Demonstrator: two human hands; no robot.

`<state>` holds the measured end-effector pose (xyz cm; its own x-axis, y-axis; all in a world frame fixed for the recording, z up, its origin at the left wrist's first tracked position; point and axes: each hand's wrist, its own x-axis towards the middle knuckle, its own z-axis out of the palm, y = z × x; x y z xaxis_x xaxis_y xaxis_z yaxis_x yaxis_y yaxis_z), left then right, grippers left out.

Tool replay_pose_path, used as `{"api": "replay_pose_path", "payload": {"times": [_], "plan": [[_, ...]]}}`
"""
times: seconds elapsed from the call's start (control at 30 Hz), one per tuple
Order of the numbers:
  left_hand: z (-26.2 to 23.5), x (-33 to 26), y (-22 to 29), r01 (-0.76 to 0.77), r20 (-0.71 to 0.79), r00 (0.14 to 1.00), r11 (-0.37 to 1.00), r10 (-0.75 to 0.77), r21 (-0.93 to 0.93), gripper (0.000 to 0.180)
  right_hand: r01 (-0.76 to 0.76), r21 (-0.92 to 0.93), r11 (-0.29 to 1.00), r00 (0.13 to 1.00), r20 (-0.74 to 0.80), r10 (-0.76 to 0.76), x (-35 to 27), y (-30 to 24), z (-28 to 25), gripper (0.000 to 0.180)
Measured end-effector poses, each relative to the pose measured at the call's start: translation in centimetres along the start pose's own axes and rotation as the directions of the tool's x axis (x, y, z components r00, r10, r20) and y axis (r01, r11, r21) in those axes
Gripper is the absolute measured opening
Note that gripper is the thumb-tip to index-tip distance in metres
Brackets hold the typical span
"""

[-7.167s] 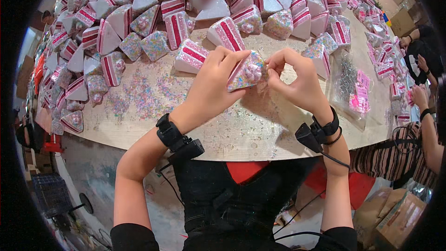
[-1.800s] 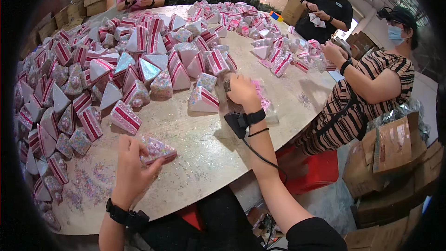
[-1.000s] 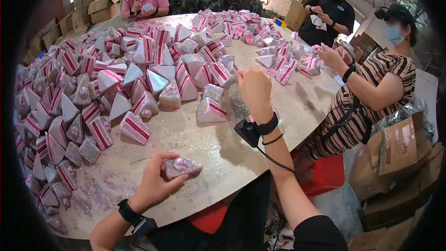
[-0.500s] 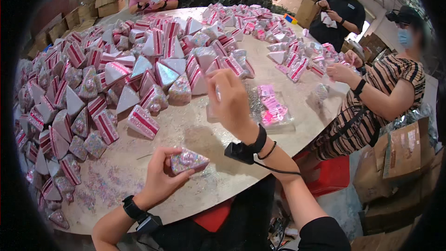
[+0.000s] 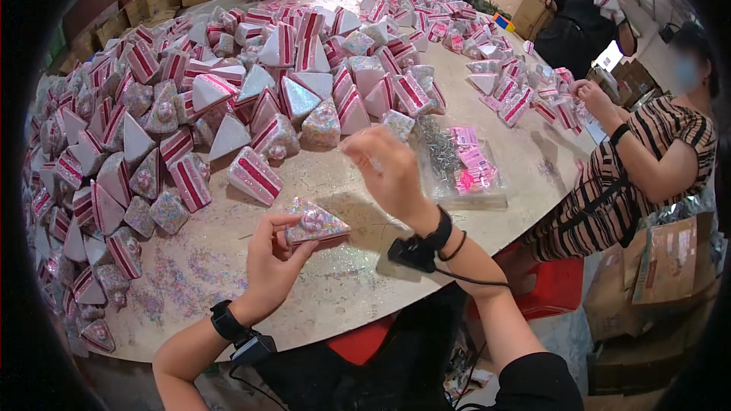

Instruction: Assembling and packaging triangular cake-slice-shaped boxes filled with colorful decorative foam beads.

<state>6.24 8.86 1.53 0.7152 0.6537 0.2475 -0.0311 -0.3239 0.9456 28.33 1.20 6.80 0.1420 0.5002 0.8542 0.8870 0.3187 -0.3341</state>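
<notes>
My left hand (image 5: 268, 268) holds a glittery, cake-slice-shaped wedge (image 5: 316, 222) by its near end, just above the round table (image 5: 335, 289). My right hand (image 5: 387, 171) hovers a little above and to the right of the wedge, its thumb and fingertips pinched together. Anything between them is too small to make out. A clear bag of pink pieces and thin silver bits (image 5: 461, 164) lies just right of that hand. A striped pink-and-white wedge (image 5: 255, 175) stands close behind the held one.
A big heap of pink, white and glitter wedges (image 5: 190, 99) covers the table's left and far side. A person in a striped top (image 5: 647, 160) works at the right, and others sit at the far rim. Cardboard boxes (image 5: 662, 259) and a red stool (image 5: 556, 289) stand at the right.
My right hand has drawn back from the bag area toward the wedge. My left hand kept the wedge and brought it closer to the middle.
</notes>
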Motion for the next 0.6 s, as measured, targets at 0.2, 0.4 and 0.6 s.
{"api": "replay_pose_path", "payload": {"times": [0.2, 0.4, 0.6], "plan": [[0.4, 0.0, 0.5, 0.067, 0.019, 0.998, 0.995, -0.065, -0.073, 0.040, -0.399, -0.370, 0.839, 0.909, -0.036, 0.416, 0.7, 5.4, -6.9, 0.008], [-0.1, -0.1, 0.6, 0.040, 0.040, 0.998, 0.999, -0.040, -0.014, 0.039, -0.367, -0.608, 0.704, 0.877, 0.027, 0.480, -0.4, 7.6, -7.3, 0.011], [0.4, 0.2, 1.2, 0.033, 0.061, 0.998, 0.999, -0.030, -0.043, 0.038, -0.418, -0.604, 0.678, 0.856, -0.011, 0.517, -1.5, 9.8, -9.5, 0.014]]}}
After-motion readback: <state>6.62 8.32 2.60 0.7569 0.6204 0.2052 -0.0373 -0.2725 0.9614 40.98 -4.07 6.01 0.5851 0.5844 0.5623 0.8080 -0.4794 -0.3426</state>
